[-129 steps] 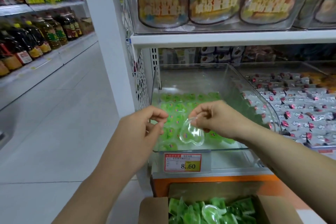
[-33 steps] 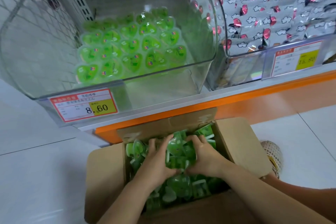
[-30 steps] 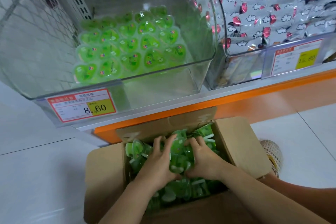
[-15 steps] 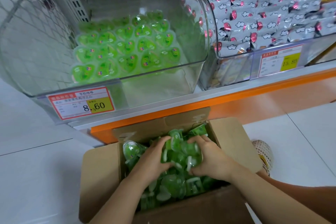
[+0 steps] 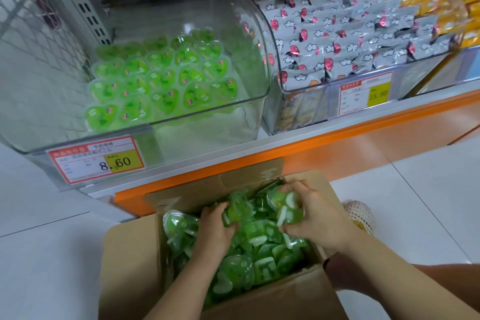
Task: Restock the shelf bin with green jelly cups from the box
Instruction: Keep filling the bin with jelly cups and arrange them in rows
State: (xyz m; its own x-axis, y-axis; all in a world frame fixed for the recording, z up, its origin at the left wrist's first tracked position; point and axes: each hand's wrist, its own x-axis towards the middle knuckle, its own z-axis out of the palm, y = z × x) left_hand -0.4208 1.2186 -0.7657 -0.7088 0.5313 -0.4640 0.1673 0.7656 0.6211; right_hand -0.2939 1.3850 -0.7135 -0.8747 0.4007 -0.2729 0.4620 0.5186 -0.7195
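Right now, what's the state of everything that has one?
cardboard box, open, flaps out, holds loose jelly cups.
shelf bin, open-topped, partly filled, low layer of cups.
left hand, in the box, grips jelly cups.
right hand, in the box, grips jelly cups.

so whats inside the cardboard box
A loose heap of green jelly cups fills the box. The left hand and right hand are in it, each gripping cups. The bottom and the lower cups are covered.
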